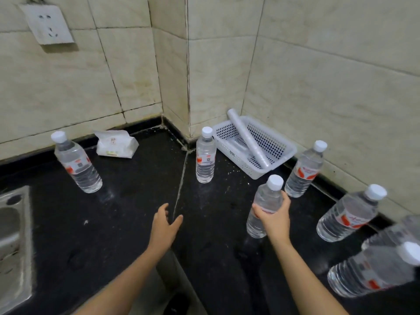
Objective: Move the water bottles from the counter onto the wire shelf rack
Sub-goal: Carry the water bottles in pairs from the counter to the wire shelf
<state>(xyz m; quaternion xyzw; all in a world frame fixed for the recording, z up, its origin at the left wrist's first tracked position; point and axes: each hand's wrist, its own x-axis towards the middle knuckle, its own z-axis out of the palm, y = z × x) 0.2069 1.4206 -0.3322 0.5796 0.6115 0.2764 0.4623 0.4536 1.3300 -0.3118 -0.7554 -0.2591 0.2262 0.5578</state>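
Right grip (275, 218) wraps midway up one bottle (266, 197).

Clear plastic water bottles with white caps and red-and-white labels are standing on a black counter (118, 223). The left bottle (77, 163) is standing near the back wall, and the corner bottle (205, 156) is standing upright by the wall corner. The right hand (276, 218) is gripping the held bottle (267, 196) around its upper body. Two more, the far right bottle (303, 171) and the right bottle (347, 215), are lining the right wall. The nearest bottle (372, 272) is showing blurred at the lower right.
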